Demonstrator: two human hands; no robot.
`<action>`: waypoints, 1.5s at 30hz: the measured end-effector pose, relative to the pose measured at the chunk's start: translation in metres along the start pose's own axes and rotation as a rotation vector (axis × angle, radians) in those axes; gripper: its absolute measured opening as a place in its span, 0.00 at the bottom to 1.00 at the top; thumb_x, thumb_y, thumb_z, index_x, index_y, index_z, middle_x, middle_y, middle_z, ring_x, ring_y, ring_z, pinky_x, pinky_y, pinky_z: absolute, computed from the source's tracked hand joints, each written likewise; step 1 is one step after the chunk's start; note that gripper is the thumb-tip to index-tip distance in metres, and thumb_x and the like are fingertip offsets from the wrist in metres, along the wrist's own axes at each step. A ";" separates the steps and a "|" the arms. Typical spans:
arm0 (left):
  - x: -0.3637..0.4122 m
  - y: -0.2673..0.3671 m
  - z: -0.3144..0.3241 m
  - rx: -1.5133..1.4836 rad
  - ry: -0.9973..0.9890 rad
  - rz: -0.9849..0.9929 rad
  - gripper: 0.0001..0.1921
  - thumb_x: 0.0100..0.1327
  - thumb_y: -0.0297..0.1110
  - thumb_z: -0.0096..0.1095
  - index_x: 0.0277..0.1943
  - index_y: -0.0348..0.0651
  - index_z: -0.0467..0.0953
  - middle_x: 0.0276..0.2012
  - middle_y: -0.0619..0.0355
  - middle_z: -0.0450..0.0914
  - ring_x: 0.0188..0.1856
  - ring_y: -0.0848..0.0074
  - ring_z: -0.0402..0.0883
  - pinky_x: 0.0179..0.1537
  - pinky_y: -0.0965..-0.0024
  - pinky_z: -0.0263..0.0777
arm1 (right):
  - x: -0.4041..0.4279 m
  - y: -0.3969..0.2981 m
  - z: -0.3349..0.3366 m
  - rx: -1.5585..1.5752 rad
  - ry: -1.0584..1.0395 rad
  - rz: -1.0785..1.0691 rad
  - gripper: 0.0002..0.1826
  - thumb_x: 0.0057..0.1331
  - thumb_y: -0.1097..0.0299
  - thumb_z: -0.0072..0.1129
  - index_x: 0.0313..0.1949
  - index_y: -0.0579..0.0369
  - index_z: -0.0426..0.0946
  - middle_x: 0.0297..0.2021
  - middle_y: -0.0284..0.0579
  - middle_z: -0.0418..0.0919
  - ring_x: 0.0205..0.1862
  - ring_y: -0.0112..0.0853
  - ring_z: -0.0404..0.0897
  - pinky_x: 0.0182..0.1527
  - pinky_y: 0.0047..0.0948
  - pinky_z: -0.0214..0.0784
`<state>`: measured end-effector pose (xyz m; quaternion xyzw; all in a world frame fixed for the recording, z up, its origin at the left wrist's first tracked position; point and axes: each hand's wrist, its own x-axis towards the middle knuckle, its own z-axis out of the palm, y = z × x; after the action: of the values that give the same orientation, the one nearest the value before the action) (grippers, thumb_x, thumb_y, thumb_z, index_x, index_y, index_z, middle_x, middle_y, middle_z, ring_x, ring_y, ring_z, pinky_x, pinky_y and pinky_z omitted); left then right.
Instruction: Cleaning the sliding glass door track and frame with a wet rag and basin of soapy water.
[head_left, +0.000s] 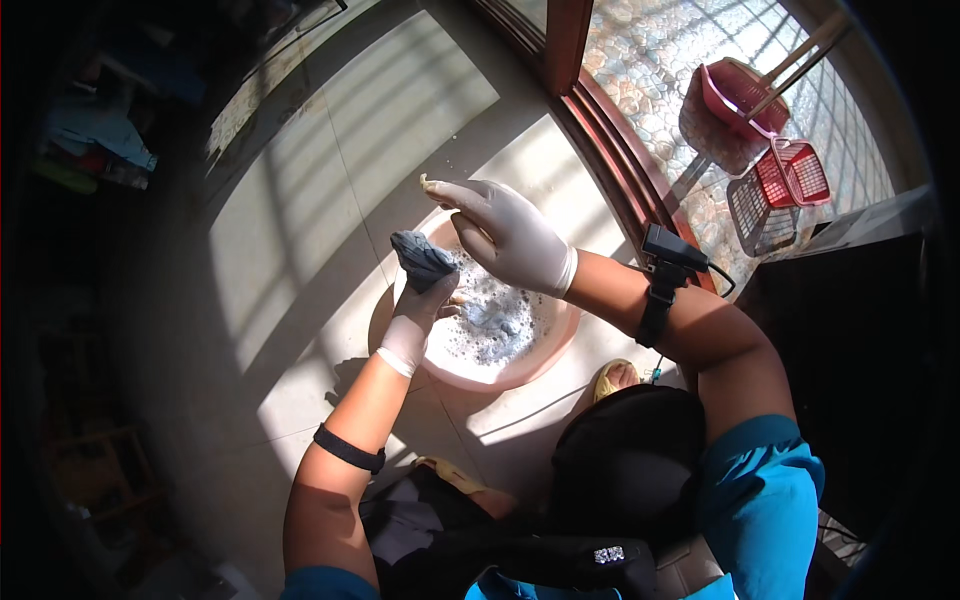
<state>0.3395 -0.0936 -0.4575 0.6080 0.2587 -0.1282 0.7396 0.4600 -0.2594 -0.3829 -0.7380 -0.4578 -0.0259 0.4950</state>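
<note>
My left hand (422, 309), in a thin whitish glove, grips a wet bunched blue-grey cloth (422, 259) over the left rim of a pink plastic basin (487, 381). In the basin lie soapy suds and water, with more light blue cloth (499, 330) partly under the foam. My right hand (501, 232), also gloved, is raised over the basin's far side, its fingers bent and the index finger extended to the left. The loose tip of that glove finger looks yellowish. No object shows in the right hand, though its palm side is hidden.
The basin stands on a tiled floor (300, 225) with sunlit patches. A red-brown door frame (600, 142) runs along the right. Beyond it are a pink scoop-shaped basket with a handle (739, 94) and a red plastic basket (795, 176). A black box-like object (832, 360) stands at right.
</note>
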 end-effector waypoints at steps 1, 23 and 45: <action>0.000 0.004 0.002 -0.101 0.018 -0.049 0.25 0.59 0.42 0.63 0.55 0.39 0.68 0.43 0.55 0.79 0.43 0.74 0.79 0.43 0.71 0.72 | -0.005 0.016 0.000 -0.170 -0.257 0.024 0.22 0.64 0.70 0.48 0.58 0.59 0.67 0.45 0.54 0.76 0.45 0.43 0.77 0.48 0.38 0.68; -0.016 0.030 0.045 -0.387 -0.294 0.115 0.29 0.62 0.44 0.54 0.63 0.40 0.60 0.55 0.50 0.72 0.54 0.61 0.76 0.54 0.59 0.69 | -0.027 0.040 -0.020 0.538 -0.309 0.621 0.19 0.71 0.57 0.46 0.46 0.61 0.77 0.36 0.44 0.81 0.38 0.25 0.77 0.45 0.27 0.70; -0.029 0.063 0.053 0.201 -0.252 0.581 0.46 0.57 0.50 0.67 0.69 0.37 0.48 0.67 0.50 0.56 0.70 0.65 0.52 0.68 0.60 0.44 | 0.038 -0.081 -0.085 1.461 0.164 0.419 0.21 0.75 0.55 0.36 0.53 0.60 0.67 0.38 0.41 0.77 0.40 0.25 0.76 0.46 0.25 0.69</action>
<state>0.3596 -0.1338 -0.3827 0.7056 -0.0330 -0.0113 0.7078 0.4603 -0.2915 -0.2641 -0.2901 -0.1709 0.3233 0.8843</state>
